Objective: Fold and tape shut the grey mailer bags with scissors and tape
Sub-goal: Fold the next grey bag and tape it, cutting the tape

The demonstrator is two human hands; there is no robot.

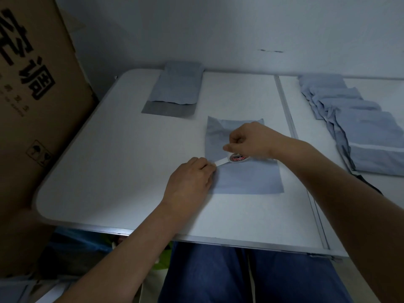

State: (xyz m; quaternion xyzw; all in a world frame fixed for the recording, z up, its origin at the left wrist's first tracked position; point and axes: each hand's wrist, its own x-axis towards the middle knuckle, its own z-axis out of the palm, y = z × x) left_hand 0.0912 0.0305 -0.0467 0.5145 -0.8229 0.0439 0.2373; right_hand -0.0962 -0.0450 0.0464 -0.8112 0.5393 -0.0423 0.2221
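Room: dim, with a pale wall behind a white folding bench [122, 171] and a tall cardboard box [37, 106] standing against the bench's left edge.
Far-edge bag: one grey mailer bag [175, 90] lies by the far edge, its flap laid open toward the middle; it looks like stock waiting its turn.
Left hand: the left hand [190, 182] rests knuckles-up on the bench at the working bag's left edge, fingers curled, pinching the free end of the tape strip [220, 161]. I judge it anchors that end so the strip can be drawn taut.
Working bag: the mailer bag in hand [247, 178] lies flat in the middle of the bench, its far part creased, probably so the tape can cross the fold.
Right hand: the right hand [249, 141] hovers over the bag, wrist raised, fingers clamped on the tape roll [238, 158], which sits just above the bag's surface.
Right-edge pile: a stack of mailer bags [360, 127] overlaps along the right edge, well apart from the work.
Scissors: not visible.
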